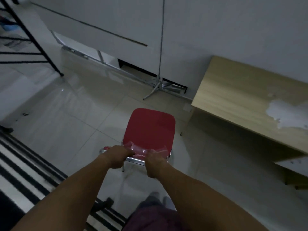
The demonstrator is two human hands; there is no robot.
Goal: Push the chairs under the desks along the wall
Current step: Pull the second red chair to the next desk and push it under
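Note:
A red chair (150,127) with a chrome frame stands on the tiled floor in the middle of the view. My left hand (119,155) grips the top of its backrest on the left side. My right hand (155,161) grips the same backrest edge on the right side. A light wooden desk (241,100) stands against the white wall to the right of the chair, with a pale worn patch on its top. The chair is apart from the desk, its seat pointing toward the wall rather than under the desk.
A metal tripod stand (158,85) rises by the wall just ahead of the chair. A black metal shelf frame (33,39) is at far left. A black-and-white striped rug (21,172) covers the floor at lower left. A second desk corner (293,170) shows at right.

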